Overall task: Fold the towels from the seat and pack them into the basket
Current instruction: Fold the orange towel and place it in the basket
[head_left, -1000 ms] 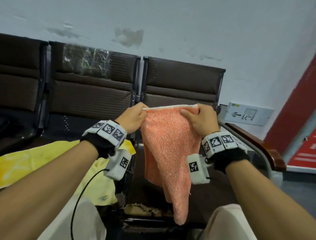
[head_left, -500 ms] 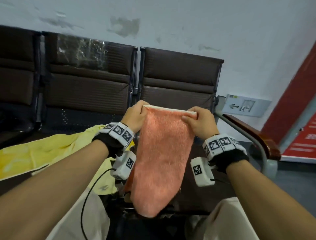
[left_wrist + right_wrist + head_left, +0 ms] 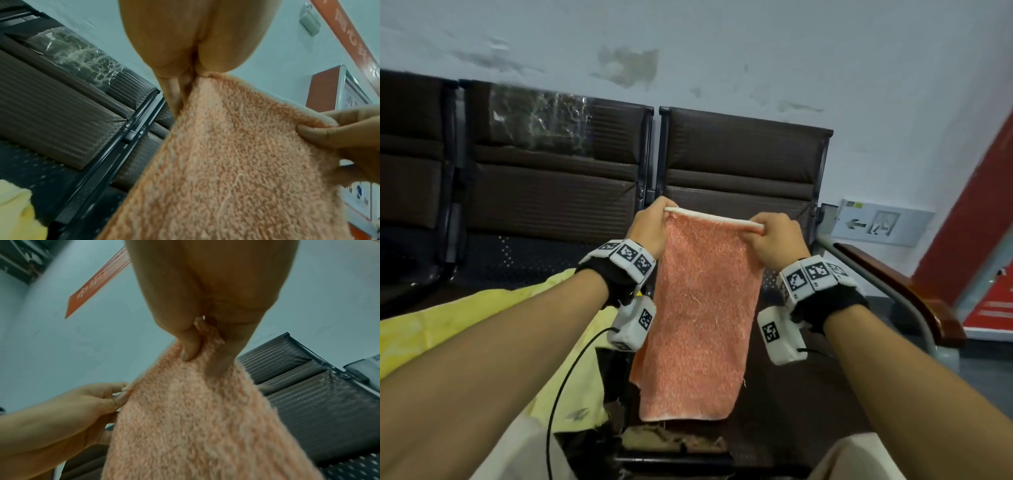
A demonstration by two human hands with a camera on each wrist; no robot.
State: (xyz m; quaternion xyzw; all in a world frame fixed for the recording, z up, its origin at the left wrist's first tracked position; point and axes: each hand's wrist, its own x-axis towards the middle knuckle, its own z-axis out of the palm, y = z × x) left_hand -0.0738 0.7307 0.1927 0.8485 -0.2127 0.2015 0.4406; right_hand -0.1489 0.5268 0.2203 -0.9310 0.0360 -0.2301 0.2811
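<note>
head view, centre of the frame: an orange towel (image 3: 698, 318) hangs flat and upright in the air, held by its pale top hem, which runs nearly level between two hands. the left hand (image 3: 650, 229) pinches the upper left corner and the right hand (image 3: 777, 240) pinches the upper right corner, both with fingers curled onto the cloth (each wrist wears a black strap with white marker blocks). the towel's lower edge hangs just above the front of the dark seat (image 3: 784, 394) at the bottom of the frame. left wrist view shows the left hand (image 3: 193, 40) at the top centre with its thumb and fingers closed on the towel's corner (image 3: 236, 162), and the other hand's fingers (image 3: 320, 134) gripping the hem at the right edge. right wrist view shows the right hand (image 3: 211, 288) at the top centre clamping a bunched corner of the towel (image 3: 197, 426), with the left hand (image 3: 72, 410) pinching the far edge at lower left. in the head view a yellow towel (image 3: 493, 322) lies spread over the bench seat at the left of the frame, partly behind the left forearm. brown padded backrests (image 3: 743, 164) line the wall across the upper half.
</note>
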